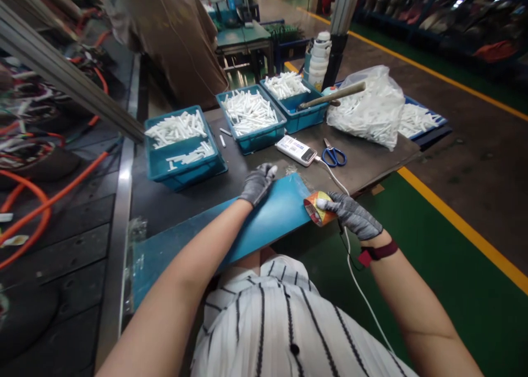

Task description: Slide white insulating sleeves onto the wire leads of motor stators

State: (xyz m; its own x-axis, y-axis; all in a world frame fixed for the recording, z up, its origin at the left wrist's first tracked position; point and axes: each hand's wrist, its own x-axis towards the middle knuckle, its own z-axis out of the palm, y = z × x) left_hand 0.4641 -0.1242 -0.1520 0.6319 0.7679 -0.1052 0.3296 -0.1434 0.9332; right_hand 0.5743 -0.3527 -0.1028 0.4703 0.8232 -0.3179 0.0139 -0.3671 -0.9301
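Tape-handling step, seemingly: right hand (pixel 352 216) grasps tape (pixel 315 214), left hand (pixel 258 185) curls above board (pixel 274 217), contents unclear; next move calls for steadiness.

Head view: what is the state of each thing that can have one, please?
Right hand, grip shut on the orange roll
Left hand, grip unclear
Blue board, lying, partly covered
Scissors, blades nearly together
Phone, plugged in
Left bin, partly filled
Middle bin, heaped
Far bin, partly filled
Clear bag, bulging
Bottle, upright
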